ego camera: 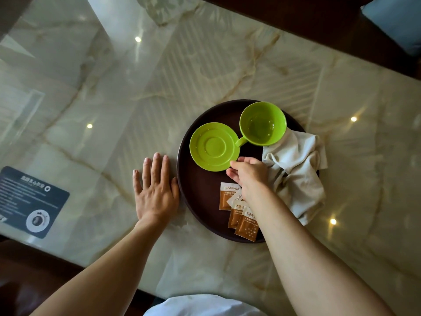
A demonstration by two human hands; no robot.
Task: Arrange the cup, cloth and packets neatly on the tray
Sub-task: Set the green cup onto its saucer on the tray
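Dark round tray [193, 197] sits on the marble surface [205, 71], and everything hangs off it. Left hand [155, 190] lies flat on the surface, fingers spread and holding nothing, its thumb side right against the tray's left rim. Right hand [249, 173] is over the tray's middle, fingers curled in a pinch at the near edge of the green saucer [213, 147] (whether it truly grips the rim, I cannot tell). The saucer lies on the tray's left half. The green cup [263, 123] stands upright at the tray's far side, handle pointing at the saucer and touching it. The beige cloth [296, 174] is crumpled over the tray's right rim, spilling onto the surface. The brown packets [241, 215] overlap in a loose pile at the tray's near edge, partly under the right forearm. A dark card [29, 201] lies well left of the tray.
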